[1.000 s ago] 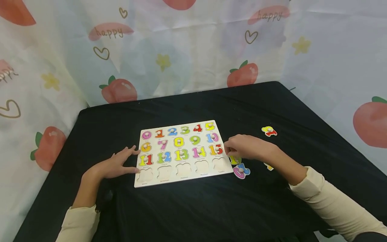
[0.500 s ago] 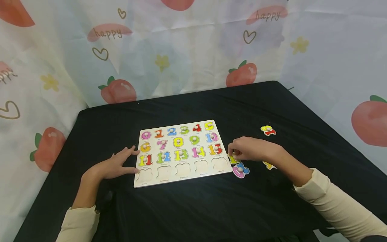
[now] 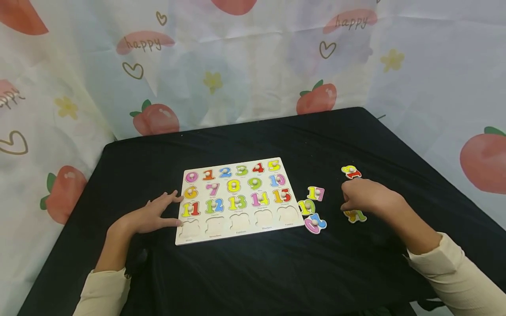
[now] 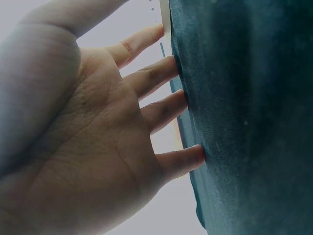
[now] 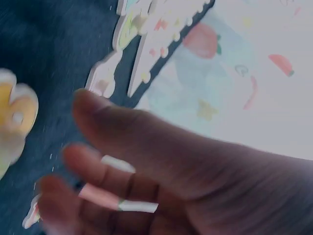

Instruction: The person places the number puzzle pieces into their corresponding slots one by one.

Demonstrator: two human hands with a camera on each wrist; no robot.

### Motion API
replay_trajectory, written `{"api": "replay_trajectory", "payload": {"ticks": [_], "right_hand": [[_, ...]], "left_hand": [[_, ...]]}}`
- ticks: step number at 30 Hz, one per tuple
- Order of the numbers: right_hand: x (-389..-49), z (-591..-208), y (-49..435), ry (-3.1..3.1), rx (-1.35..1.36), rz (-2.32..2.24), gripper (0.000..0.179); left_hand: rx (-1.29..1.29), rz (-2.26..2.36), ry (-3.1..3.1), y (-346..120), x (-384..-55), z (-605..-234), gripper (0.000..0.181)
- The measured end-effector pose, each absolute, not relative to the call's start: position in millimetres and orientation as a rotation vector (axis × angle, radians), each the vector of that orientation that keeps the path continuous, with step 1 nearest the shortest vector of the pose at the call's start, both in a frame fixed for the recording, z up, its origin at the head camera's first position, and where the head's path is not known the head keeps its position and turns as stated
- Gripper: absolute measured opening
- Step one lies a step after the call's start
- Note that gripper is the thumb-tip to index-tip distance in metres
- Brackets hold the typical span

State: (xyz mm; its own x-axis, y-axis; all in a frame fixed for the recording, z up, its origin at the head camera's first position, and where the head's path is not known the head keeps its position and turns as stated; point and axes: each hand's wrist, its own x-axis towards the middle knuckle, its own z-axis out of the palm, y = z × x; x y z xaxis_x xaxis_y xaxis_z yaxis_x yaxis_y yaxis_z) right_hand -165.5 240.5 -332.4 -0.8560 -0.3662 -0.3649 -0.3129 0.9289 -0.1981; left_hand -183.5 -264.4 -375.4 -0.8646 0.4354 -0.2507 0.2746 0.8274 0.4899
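My left hand [image 3: 156, 213] is spread at the left edge of a wooden number puzzle board [image 3: 202, 192], its thumb and fingertips at the edge. In the left wrist view the fingers [image 4: 161, 110] are straight and apart. My right hand [image 3: 369, 198] is over the cloth right of the board, between a yellow and red 18 piece [image 3: 351, 171] and an orange and green number piece [image 3: 356, 216]. The right wrist view shows its thumb [image 5: 105, 115] apart from the loosely bent fingers, with nothing held. A 17 piece [image 3: 316, 193] and a 19 piece [image 3: 306, 207] lie beside the board.
A pink and blue 20 piece [image 3: 315, 224] lies by the board's lower right corner. Knobbed numbers fill the board's upper three rows; the bottom row has bare recesses. A black cloth [image 3: 245, 276] covers the table, and a printed curtain [image 3: 253, 66] stands behind it.
My right hand has moved right from the board's right edge to near the orange and green piece. The 17 piece now shows where that hand was. The left hand has stayed put.
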Motion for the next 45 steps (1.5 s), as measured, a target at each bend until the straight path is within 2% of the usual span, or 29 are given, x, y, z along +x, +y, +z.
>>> {"api": "replay_trajectory", "payload": {"ticks": [8,20,26,30,45], "right_hand": [[-154.6,-341.6,256.0,2.646,-0.313,-0.233,0.023],[-160.2,-342.8,254.6,2.703,-0.371,-0.19,0.016],[-161.7,-341.7,254.4,2.734,-0.414,-0.207,0.019],[-160.1,-339.3,254.4,2.733,-0.441,-0.234,0.013],[-169.3,-337.1,219.4,2.809,-0.869,-0.365,0.014]], "left_hand": [[0.521,0.625,2.655,-264.0,-183.2,-374.0,0.084],[0.523,0.62,2.658,-263.7,-183.3,-376.1,0.085],[0.523,0.627,2.656,-264.2,-183.7,-376.6,0.084],[0.524,0.643,2.651,-264.2,-183.2,-375.4,0.083],[0.522,0.646,2.651,-265.1,-184.3,-376.8,0.083]]}}
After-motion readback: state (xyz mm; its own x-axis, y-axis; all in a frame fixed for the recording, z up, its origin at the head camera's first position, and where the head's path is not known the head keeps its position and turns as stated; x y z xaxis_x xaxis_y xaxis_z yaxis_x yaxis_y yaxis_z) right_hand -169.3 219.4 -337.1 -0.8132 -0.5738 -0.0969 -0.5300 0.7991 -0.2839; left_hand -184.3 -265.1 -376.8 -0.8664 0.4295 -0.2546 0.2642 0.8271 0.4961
